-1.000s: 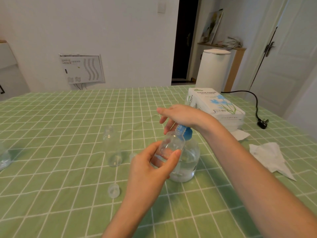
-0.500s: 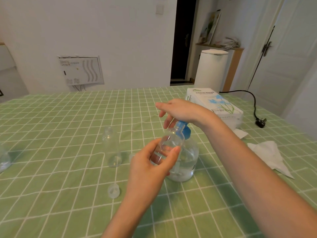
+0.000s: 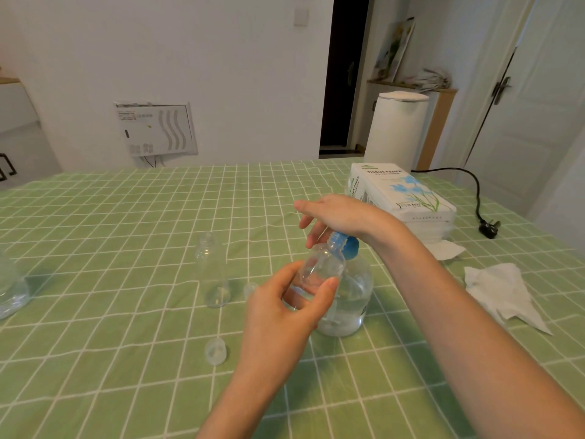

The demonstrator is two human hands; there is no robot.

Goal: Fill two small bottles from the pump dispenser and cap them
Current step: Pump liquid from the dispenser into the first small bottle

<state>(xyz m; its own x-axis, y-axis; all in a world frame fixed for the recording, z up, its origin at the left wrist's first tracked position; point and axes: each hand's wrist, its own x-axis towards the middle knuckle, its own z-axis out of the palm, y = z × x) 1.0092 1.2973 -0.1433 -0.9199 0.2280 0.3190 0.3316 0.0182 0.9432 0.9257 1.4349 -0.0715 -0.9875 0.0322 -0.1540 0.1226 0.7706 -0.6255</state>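
Head view: the left hand (image 3: 285, 315) has its grip closed, thumb and fingers, round a small clear plastic bottle (image 3: 319, 267), held off the green checked surface (image 3: 126, 217). The bottle's long axis is tilted, with the open neck up and right at the spout of the round clear pump dispenser with blue head (image 3: 351, 248). The right hand (image 3: 338, 213), nearer the pump, lies straight-fingered on that head, gripping nothing. A second small clear bottle (image 3: 213, 274) stands upright and uncapped, well to the left

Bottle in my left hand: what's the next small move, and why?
Probably press the pump down with the right hand: it rests on the blue pump head, the left hand holds the bottle mouth-up against it, and the bottle looks mostly empty.
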